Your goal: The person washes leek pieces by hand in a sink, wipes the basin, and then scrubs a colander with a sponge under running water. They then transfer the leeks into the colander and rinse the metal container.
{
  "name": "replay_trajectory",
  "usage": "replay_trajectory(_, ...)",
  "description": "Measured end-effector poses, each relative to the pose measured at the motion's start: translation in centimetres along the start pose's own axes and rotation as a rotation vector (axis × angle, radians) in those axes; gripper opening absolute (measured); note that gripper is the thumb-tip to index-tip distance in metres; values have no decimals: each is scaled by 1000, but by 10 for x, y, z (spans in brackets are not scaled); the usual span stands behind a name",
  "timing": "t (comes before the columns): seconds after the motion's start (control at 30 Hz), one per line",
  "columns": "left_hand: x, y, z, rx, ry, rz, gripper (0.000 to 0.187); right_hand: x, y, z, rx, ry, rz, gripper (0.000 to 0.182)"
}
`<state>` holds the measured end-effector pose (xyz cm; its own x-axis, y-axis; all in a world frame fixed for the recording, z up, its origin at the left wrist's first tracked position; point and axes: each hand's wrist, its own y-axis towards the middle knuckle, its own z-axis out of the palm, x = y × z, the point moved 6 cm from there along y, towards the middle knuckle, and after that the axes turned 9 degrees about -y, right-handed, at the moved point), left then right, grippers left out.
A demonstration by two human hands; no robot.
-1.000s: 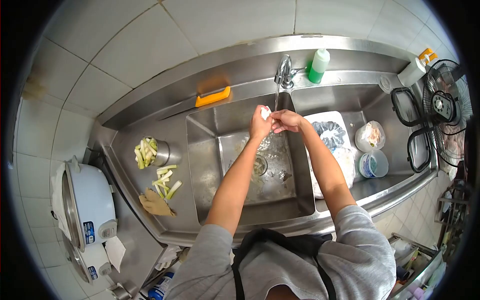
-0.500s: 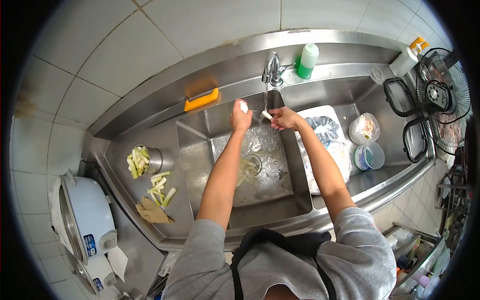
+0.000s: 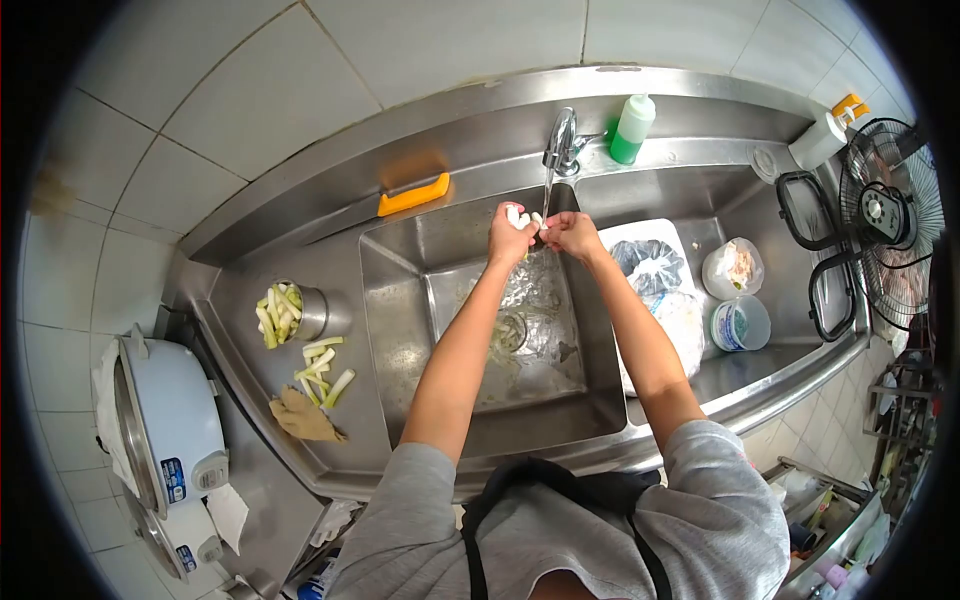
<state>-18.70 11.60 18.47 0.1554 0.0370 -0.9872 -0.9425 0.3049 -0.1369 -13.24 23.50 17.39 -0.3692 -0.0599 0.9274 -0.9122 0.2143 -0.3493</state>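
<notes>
Under the running faucet, my left hand is closed around white stalk pieces that look like cut leek or spring onion. My right hand is beside it, fingertips pinching another white stalk piece at the water stream. Both hands are over the back of the left sink basin. Pale scraps lie around the drain. On the left counter, a metal container holds more pale green stalk pieces, and a loose pile of stalks is nearby.
A yellow-orange handled object lies behind the basin, and a green soap bottle is by the faucet. The right basin holds a white tray with bags and two plastic tubs. A fan is at right; a brown cloth-like piece lies left.
My hands have come together under the faucet, the left moving right toward the right hand. More white pieces now show in my left hand. The view has shifted slightly.
</notes>
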Motion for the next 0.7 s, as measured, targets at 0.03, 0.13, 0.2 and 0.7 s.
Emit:
replay_trajectory(0.03, 0, 0, 1, -16, 43, -9, 33, 2, 0, -2, -24, -79, -43, 17)
replay_trajectory(0.13, 1, 2, 5, 1, 15, -66, 32, 10, -1, -3, -81, -211, -104, 17)
replay_trajectory(0.2, -1, 1, 5, -10, -30, -28, 31, 10, -3, -3, -85, -155, -106, 17)
replay_trajectory(0.7, -22, 1, -15, -242, 519, 170, 29, 27, -26, -8, -178, -350, -174, 24)
